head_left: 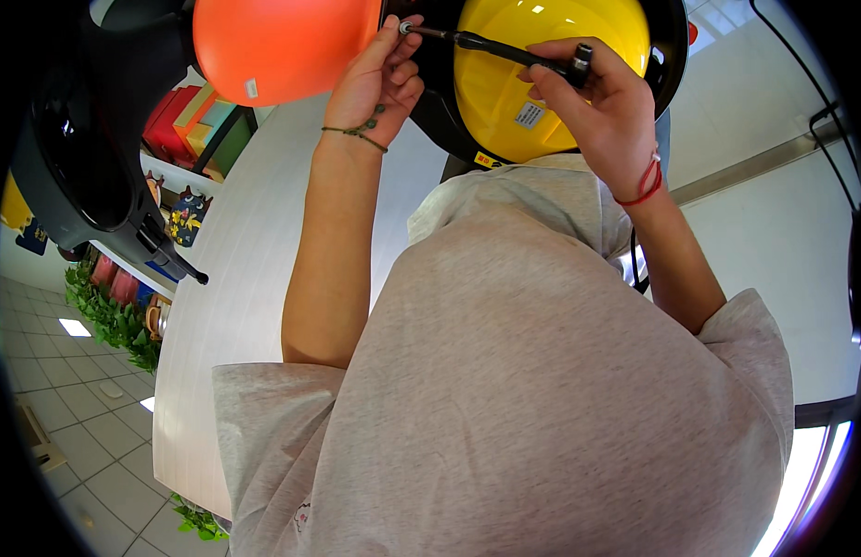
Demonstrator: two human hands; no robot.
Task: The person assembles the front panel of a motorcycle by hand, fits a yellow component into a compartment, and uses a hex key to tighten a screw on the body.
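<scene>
My right hand [612, 116] grips a slim black rod-shaped tool [493, 46] with a thicker handle and a short crosswise end piece. The tool's thin tip reaches left to a small round silvery piece [405, 28], pinched between the thumb and finger of my left hand [382, 82]. Tip and piece appear to touch. Just left of that hand is a glossy orange rounded shell [282, 46] with a small white label. Below the tool and beside my right hand sits a glossy yellow shell [542, 111] within a black rim.
A pale curved table [254, 278] extends along my left side. Over it stands a dark glossy device [87, 139] with a thin protruding arm. Colourful boxes [194, 121] and green plants [115, 311] are further left. A black cable [802, 65] runs along the right.
</scene>
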